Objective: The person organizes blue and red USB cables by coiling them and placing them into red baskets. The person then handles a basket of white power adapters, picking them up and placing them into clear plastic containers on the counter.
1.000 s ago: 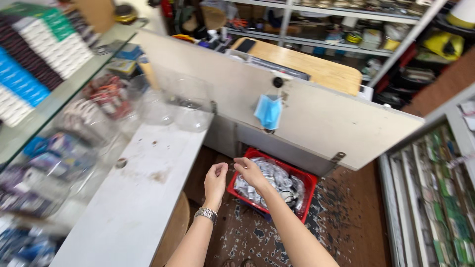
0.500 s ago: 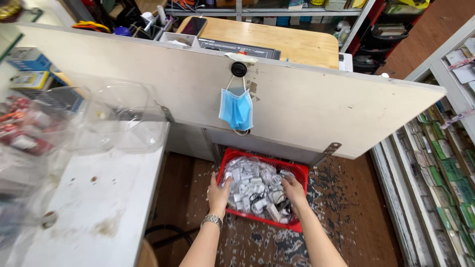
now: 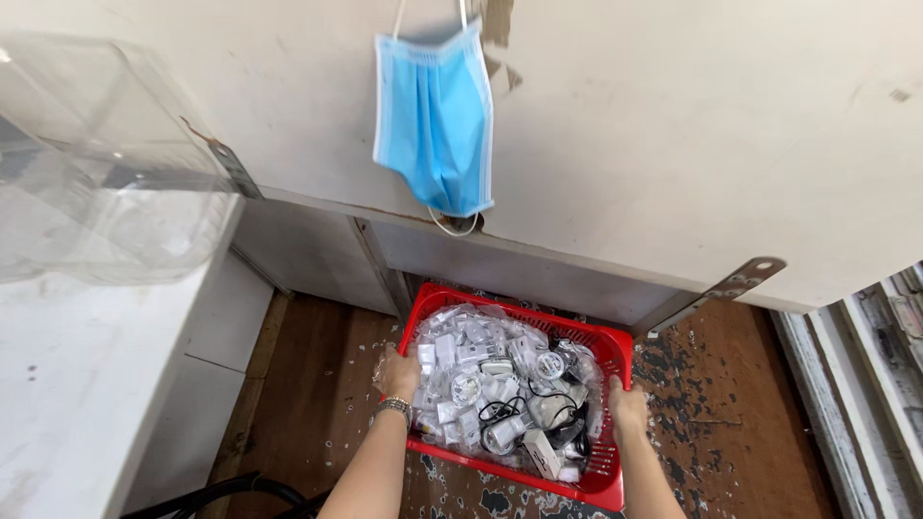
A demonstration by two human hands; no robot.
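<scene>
A red plastic basket [image 3: 615,342] sits on the worn brown floor under a white counter panel. It is full of small clear bags holding white chargers and cables [image 3: 490,389]. My left hand [image 3: 397,374] grips the basket's left rim; a metal watch is on that wrist. My right hand [image 3: 627,406] grips the right rim. Both forearms reach down from the bottom of the view.
A blue face mask [image 3: 435,115] hangs on the white panel [image 3: 692,125] above the basket. Clear plastic containers [image 3: 106,183] stand on a white counter [image 3: 67,384] at left. A metal bracket [image 3: 740,281] juts at right. Black cables [image 3: 231,492] lie on the floor at lower left.
The view has dropped and closed in on the basket. My hands went from hovering over its contents to gripping its left and right rims.
</scene>
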